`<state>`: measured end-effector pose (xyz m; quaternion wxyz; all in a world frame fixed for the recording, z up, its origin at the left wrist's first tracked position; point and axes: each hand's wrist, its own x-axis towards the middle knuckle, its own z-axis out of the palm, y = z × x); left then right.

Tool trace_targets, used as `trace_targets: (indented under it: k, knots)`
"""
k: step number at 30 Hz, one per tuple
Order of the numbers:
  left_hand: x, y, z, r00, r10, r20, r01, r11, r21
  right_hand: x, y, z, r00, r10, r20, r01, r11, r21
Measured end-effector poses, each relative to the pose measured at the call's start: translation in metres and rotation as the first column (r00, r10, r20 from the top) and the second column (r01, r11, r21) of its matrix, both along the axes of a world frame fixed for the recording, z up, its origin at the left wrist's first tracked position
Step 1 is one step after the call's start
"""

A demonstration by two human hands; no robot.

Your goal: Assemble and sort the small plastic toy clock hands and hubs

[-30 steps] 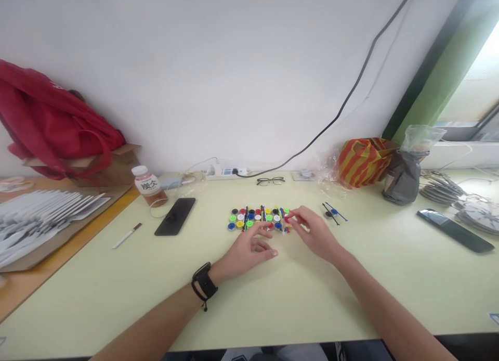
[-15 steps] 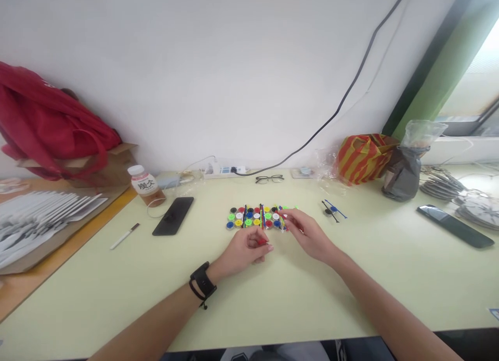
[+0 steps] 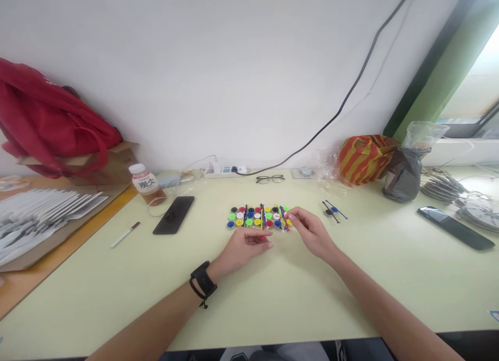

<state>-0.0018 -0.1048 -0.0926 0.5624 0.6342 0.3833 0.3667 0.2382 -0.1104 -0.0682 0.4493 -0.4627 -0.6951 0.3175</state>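
Note:
A cluster of small coloured round pieces (image 3: 253,217), with thin coloured sticks laid across it, lies in rows on the pale yellow-green table (image 3: 273,298). My left hand (image 3: 245,245), with a black watch at the wrist, rests just in front of the cluster and pinches a small red piece (image 3: 263,240). My right hand (image 3: 310,231) is at the cluster's right end, its fingers pinched together on something small that I cannot make out.
A black phone (image 3: 173,215), a bottle (image 3: 145,184) and a white pen (image 3: 125,234) lie to the left. Glasses (image 3: 270,179) and a power strip (image 3: 226,170) sit at the back. Two loose sticks (image 3: 333,211), a striped bag (image 3: 364,158), a grey bag (image 3: 405,176) and a dark device (image 3: 455,228) are on the right.
My left hand closed on a small red piece in front of the cluster. My right hand stayed at the cluster's right end with only small finger movements.

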Motion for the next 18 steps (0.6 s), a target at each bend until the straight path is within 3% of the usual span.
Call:
trace_targets:
  k: [6, 18]
  knots:
    - [0.0013, -0.0052, 0.0025, 0.996, -0.078, -0.043, 0.074, 0.993, -0.088, 0.0006, -0.0030, 0.0041, 0.977, 0.096, -0.192, -0.125, 0.982, -0.143]
    - [0.0004, -0.0001, 0.0084, 0.995, 0.063, 0.074, -0.058, 0.996, -0.069, -0.0082, -0.0080, 0.0066, 0.907, 0.236, -0.349, -0.317, 0.927, -0.199]
